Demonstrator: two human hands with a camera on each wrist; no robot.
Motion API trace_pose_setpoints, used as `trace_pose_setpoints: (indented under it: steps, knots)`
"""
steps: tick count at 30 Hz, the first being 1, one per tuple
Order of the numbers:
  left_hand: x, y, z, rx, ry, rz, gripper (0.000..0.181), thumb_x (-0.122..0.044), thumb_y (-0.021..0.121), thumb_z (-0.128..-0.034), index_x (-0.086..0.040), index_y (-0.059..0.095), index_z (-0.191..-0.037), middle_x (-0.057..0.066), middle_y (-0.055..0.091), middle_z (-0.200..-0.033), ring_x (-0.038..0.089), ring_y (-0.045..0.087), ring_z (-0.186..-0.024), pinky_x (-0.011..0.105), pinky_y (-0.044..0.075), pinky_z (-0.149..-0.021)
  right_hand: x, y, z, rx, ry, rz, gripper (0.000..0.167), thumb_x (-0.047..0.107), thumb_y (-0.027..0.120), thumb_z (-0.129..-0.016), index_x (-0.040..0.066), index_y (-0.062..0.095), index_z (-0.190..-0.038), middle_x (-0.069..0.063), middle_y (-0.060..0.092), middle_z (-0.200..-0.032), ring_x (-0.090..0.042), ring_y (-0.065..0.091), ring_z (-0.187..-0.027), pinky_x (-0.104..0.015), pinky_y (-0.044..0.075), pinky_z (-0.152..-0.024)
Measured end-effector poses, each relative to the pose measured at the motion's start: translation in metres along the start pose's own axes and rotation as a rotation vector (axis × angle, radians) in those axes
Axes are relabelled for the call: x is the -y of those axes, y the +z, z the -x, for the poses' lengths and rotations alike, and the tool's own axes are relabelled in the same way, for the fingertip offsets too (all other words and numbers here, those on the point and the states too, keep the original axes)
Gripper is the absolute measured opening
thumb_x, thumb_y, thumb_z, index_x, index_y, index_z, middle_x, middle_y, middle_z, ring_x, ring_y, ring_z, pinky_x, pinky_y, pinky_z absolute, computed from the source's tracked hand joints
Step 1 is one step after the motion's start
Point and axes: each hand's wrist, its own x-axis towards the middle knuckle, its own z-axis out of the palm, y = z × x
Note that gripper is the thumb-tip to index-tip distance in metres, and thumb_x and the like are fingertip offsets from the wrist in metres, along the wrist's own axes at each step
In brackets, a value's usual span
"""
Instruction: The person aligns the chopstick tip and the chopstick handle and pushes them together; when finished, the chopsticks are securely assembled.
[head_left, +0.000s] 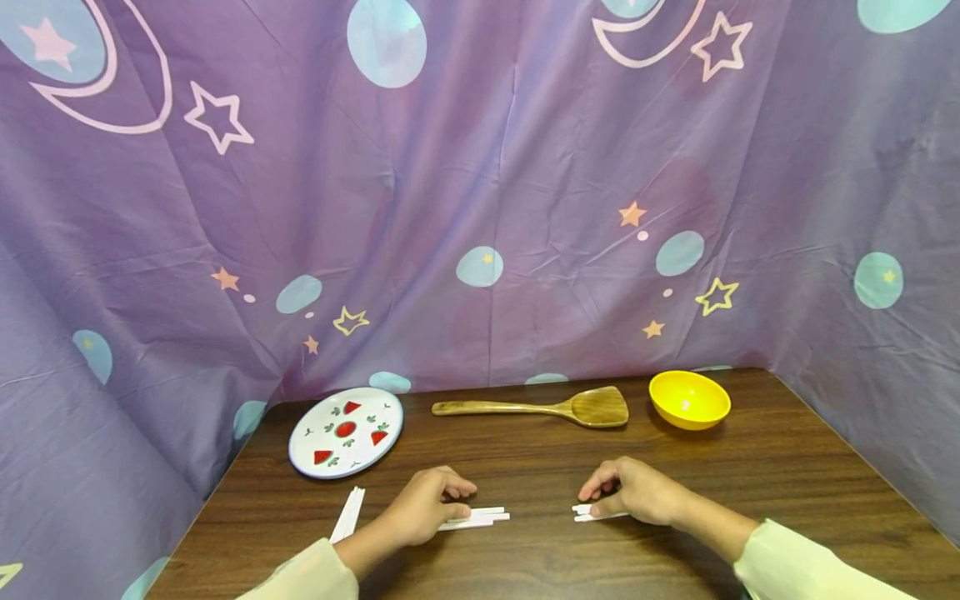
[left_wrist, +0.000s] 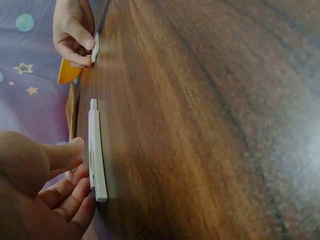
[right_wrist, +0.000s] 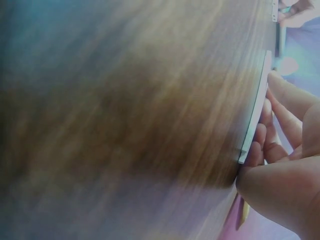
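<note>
Several white sticks (head_left: 487, 518) lie close together on the wooden table at my left hand (head_left: 429, 507). In the left wrist view their pale edges (left_wrist: 98, 155) run along the fingertips, and the thumb stands apart from the fingers. A second small group of white sticks (head_left: 582, 512) lies at my right hand (head_left: 633, 492), partly hidden under the thumb. The right wrist view has one long white stick (right_wrist: 256, 107) beside the fingers (right_wrist: 259, 135), which are loosely bent. Neither hand plainly pinches a stick. Another bundle of white sticks (head_left: 348, 512) lies left of my left forearm.
A white plate (head_left: 311, 442) with watermelon pictures stands at the back left of the table (head_left: 525, 567). Behind the hands lies a wooden spatula (head_left: 600, 407). To its right is a yellow bowl (head_left: 688, 402). A purple patterned cloth (head_left: 420, 217) hangs behind and around.
</note>
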Motion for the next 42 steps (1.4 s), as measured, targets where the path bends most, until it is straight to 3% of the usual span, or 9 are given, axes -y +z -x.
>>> trace_pose_setpoints:
  steps: [10,19,25,33,42]
  knots:
    - [0.0023,0.0067,-0.0038,-0.014,0.010,-0.019,0.015,-0.007,0.084,-0.0819,-0.004,0.080,-0.096,0.002,0.068,-0.088,0.013,0.061,-0.079,0.020,0.047,-0.071,0.0004,-0.0004,-0.0002,0.010,0.005,0.003,0.016,0.014,0.085,-0.082,0.010,0.079,-0.096,0.003,0.065,-0.090,-0.008,0.057,-0.085,-0.022,0.046,-0.074]
    - [0.0015,0.0077,-0.0045,0.004,0.007,-0.055,0.007,-0.008,0.083,-0.0823,-0.011,0.080,-0.088,-0.004,0.066,-0.084,0.010,0.058,-0.077,0.020,0.044,-0.070,0.0004,0.0029,0.0000,0.003,0.012,-0.014,0.012,0.008,0.084,-0.081,0.007,0.077,-0.090,0.001,0.067,-0.088,-0.006,0.055,-0.080,-0.021,0.045,-0.069]
    - [0.0011,0.0078,-0.0052,0.021,0.008,-0.087,0.008,-0.008,0.083,-0.0828,-0.013,0.077,-0.085,-0.005,0.066,-0.084,0.008,0.058,-0.078,0.021,0.045,-0.071,0.0012,0.0026,-0.0006,0.010,-0.019,-0.011,0.011,0.009,0.084,-0.080,0.008,0.076,-0.089,0.006,0.066,-0.083,-0.004,0.055,-0.077,-0.021,0.045,-0.068]
    - [-0.0010,0.0082,-0.0067,0.046,0.005,-0.065,0.011,-0.005,0.082,-0.0836,-0.013,0.073,-0.083,-0.007,0.065,-0.079,-0.002,0.053,-0.073,0.020,0.046,-0.069,0.0005,0.0037,-0.0026,0.023,-0.012,-0.022,0.012,0.009,0.084,-0.079,0.008,0.074,-0.086,0.006,0.063,-0.079,-0.005,0.054,-0.075,-0.020,0.044,-0.067]
    - [-0.0025,0.0084,-0.0090,0.060,0.002,-0.032,0.017,0.001,0.080,-0.0830,-0.012,0.069,-0.081,-0.009,0.062,-0.073,-0.001,0.053,-0.069,0.020,0.045,-0.066,0.0016,0.0049,-0.0030,0.028,0.009,-0.090,0.012,0.003,0.082,-0.079,0.003,0.072,-0.086,0.003,0.062,-0.077,-0.005,0.053,-0.072,-0.019,0.042,-0.065]
